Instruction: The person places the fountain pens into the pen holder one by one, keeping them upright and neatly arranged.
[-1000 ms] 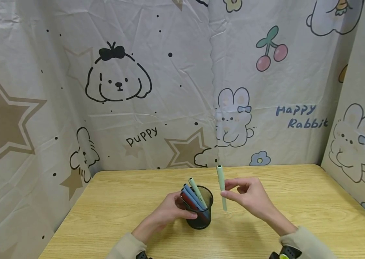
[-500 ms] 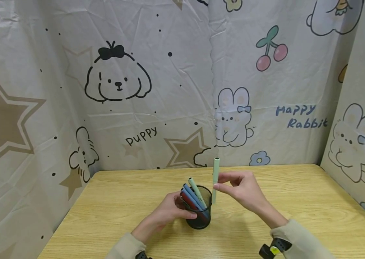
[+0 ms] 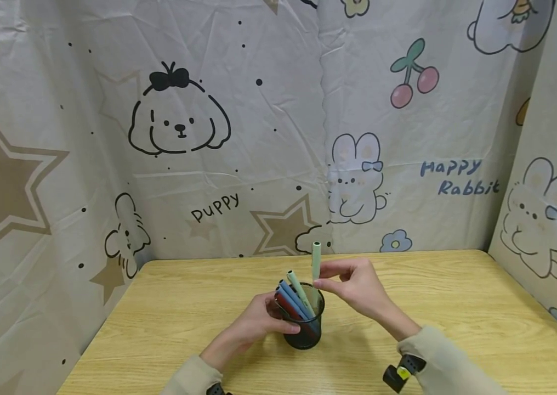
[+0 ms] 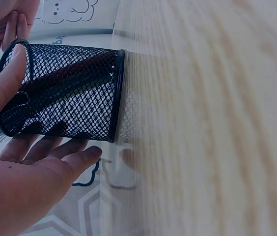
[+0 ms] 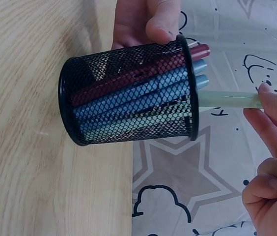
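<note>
A black wire-mesh pen cup [image 3: 303, 337] stands upright on the table, steadied by my left hand [image 3: 256, 323]. In the left wrist view the thumb lies at the cup's rim [image 4: 29, 64] and the fingers wrap its other side. Between thumb and fingertips my right hand [image 3: 354, 288] pinches a light green pen [image 3: 316, 259], held upright over the cup's right side. Its lower end is inside the rim, as the right wrist view also shows. Leaning left in the cup are another light green pen [image 3: 299, 288], blue pens [image 3: 285, 288] and a dark red pen [image 5: 201, 51].
The wood-grain table [image 3: 199, 291] reaches back to a white printed cloth [image 3: 278, 109] that hangs behind and along both sides. Dark bands with small devices [image 3: 399, 373] sit at both wrists, over beige sleeves [image 3: 448, 356].
My right hand has carried the light green pen leftward from beside the cup to over its opening, then lowered its end inside. The left hand and cup have stayed put.
</note>
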Tool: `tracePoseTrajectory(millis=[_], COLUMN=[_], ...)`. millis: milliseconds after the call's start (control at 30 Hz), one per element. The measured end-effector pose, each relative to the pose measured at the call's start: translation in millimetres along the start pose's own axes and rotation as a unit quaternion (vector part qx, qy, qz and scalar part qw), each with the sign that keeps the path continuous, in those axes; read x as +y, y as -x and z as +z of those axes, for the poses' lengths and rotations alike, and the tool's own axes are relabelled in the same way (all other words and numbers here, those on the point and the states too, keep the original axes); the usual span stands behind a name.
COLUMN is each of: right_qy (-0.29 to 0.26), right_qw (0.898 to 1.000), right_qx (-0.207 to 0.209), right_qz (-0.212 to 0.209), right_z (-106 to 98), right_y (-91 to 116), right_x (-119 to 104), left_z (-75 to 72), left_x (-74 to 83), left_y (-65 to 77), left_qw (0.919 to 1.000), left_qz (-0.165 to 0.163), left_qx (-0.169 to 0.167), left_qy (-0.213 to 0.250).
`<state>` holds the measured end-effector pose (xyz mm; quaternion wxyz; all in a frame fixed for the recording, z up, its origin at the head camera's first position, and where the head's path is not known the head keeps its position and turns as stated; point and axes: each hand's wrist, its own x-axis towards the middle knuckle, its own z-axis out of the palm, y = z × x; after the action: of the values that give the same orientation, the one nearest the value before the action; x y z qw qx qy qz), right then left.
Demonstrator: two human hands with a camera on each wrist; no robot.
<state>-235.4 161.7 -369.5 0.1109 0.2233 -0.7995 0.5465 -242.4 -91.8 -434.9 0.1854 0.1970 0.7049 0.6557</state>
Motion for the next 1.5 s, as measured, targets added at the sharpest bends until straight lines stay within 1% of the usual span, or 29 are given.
tracePoseTrajectory(millis=[200, 400, 733, 967, 1267, 1400, 1500], right_qy=[0.000, 0.010, 0.019, 0.022, 0.046, 0.050, 0.056], right_qw=[1.000, 1.000, 1.000, 1.000, 0.999, 0.998, 0.998], right_qx=[-0.005, -0.010, -0.016, -0.016, -0.017, -0.012, 0.006], right_qz=[-0.005, -0.008, 0.008, 0.004, 0.014, 0.026, 0.034], right_z=[4, 8, 12, 13, 13, 13, 12], right_y=[-1, 0, 3, 4, 6, 9, 11], right_x=[5, 12, 18, 22, 28, 27, 26], left_z=[-0.2, -0.7, -1.5, -0.9, -1.3, -2.2, -2.4], left_x=[0.7, 1.2, 1.5, 0.7, -2.1, -2.9, -3.2], left_y=[0.3, 0.6, 0.6, 0.0, -1.8, -1.8, -1.6], left_qw=[1.0000, 1.0000, 1.0000, 1.0000, 1.0000, 1.0000, 0.9999], left_qz=[-0.001, -0.002, -0.005, -0.003, -0.004, 0.000, 0.004], left_qx=[-0.006, -0.006, -0.002, -0.003, 0.000, -0.004, -0.005], left_qy=[0.004, 0.006, -0.001, -0.002, -0.004, 0.002, 0.007])
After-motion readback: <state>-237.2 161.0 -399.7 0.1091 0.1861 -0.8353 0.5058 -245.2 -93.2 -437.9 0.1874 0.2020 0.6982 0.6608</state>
